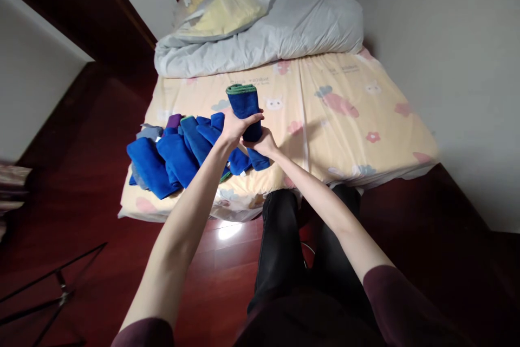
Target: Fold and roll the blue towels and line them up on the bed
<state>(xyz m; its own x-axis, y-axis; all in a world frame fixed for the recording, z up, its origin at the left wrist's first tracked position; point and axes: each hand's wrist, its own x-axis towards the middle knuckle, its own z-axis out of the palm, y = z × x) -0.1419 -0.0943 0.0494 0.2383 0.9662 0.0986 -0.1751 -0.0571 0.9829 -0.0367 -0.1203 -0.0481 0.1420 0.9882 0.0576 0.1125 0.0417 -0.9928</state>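
A dark blue towel (244, 106) with a green edge, folded into a compact bundle, is held up above the bed. My left hand (236, 126) wraps round its left side with the thumb across the front. My right hand (264, 143) is closed on its lower end, where part of the fingers is hidden. To the left and just behind my hands lies a pile of folded blue towels (179, 159), along with a purple cloth (174, 120) and a grey cloth (149, 132).
The bed's patterned sheet (345, 136) spreads under the towels. A white quilt (309, 17) and a yellow pillow (227, 8) lie at its head. Black metal stand legs (60, 295) are on the floor at lower left. A wall (459, 65) borders the right.
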